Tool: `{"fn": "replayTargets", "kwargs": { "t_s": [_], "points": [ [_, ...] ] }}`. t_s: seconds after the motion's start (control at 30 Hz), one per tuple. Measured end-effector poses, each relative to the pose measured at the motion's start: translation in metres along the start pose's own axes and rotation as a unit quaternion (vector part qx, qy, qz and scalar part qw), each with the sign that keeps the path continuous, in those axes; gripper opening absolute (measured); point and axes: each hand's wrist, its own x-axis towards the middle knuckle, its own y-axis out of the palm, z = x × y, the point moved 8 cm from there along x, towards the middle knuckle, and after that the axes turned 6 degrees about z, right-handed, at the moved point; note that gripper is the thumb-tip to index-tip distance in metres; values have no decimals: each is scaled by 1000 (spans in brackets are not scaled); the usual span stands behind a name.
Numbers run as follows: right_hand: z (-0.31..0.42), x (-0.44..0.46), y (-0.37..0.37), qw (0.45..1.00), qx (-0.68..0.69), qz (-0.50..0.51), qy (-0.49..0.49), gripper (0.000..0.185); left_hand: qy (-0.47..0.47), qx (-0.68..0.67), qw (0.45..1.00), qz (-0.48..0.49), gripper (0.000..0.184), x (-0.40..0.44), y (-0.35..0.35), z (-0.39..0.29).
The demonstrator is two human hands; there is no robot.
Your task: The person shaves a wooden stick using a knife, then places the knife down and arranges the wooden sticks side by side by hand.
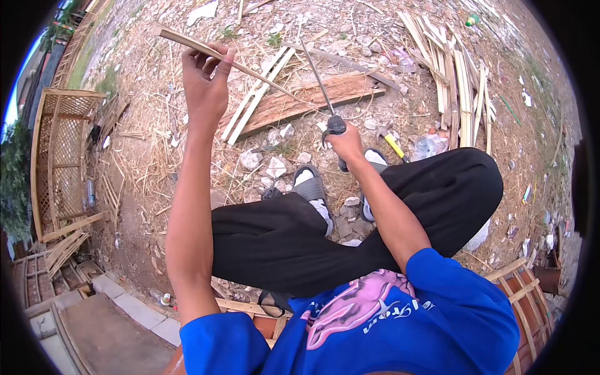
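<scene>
My left hand (207, 84) is raised at the upper left, its fingers and thumb closed around a long thin wooden strip (181, 39). The strip slants down to the right, and its far end passes over a weathered plank (350, 87) on the ground. In front of my feet, my right hand (347, 145) grips the black handle of a long knife (317, 78). Its narrow blade points up and away, seen nearly edge-on, across the plank. Two pale slats (259, 94) rest across the plank's left part. A hammer (394, 144) with a yellow handle lies just right of my right hand.
A stack of split wooden strips (459, 81) lies at the upper right, near a clear plastic bag (430, 147). Stones (277, 167) and straw cover the ground. On the left stands a lattice wooden frame (44, 162); a slatted crate (525, 306) is at the lower right.
</scene>
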Motion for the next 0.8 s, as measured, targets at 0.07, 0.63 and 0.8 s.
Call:
{"fn": "replayTargets", "kwargs": {
  "t_s": [0.07, 0.63, 0.8],
  "points": [
    [-4, 5, 8, 1000, -8, -9, -20, 40, 4, 5, 1000, 7, 35, -1, 2, 1],
    [-100, 6, 53, 997, -63, 38, -13, 43, -78, -38, 996, -29, 34, -42, 5, 41],
    [-102, 8, 53, 997, -60, 33, 25, 44, -83, -28, 994, -63, 35, -45, 1, 33]
  ]
}}
